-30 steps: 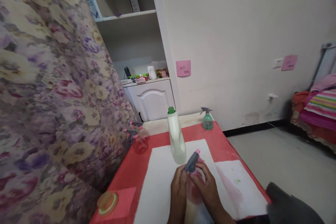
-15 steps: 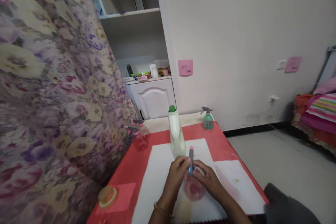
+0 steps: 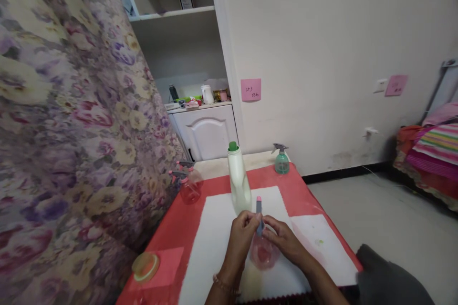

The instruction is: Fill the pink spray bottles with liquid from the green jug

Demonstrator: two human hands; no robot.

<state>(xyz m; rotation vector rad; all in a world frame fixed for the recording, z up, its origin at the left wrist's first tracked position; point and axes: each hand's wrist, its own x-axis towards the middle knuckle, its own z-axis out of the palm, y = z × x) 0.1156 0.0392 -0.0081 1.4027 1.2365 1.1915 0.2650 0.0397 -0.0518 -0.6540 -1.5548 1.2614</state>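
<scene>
In front of me a pink see-through spray bottle (image 3: 264, 253) stands upright on a white sheet (image 3: 205, 236). Its grey spray head with a pink nozzle (image 3: 258, 206) points away from me. My left hand (image 3: 243, 233) is closed on the left side of the spray head. From the right, my right hand (image 3: 282, 237) closes its fingers around the bottle's neck, just under the head. Just beyond my hands rises a tall pale green bottle (image 3: 239, 178) with a darker green top. The fingers partly cover the neck and collar.
Two pink spray bottles (image 3: 189, 190) stand at the table's left edge, and a green spray bottle (image 3: 282, 163) at the far right corner. A round yellowish lid or roll (image 3: 145, 267) sits front left. A second white sheet (image 3: 327, 248) lies right. A floral curtain (image 3: 89, 152) hangs left.
The camera view has shifted slightly, so the scene sits a little further left and up. Both hands keep nearly the same grip on the spray bottle.
</scene>
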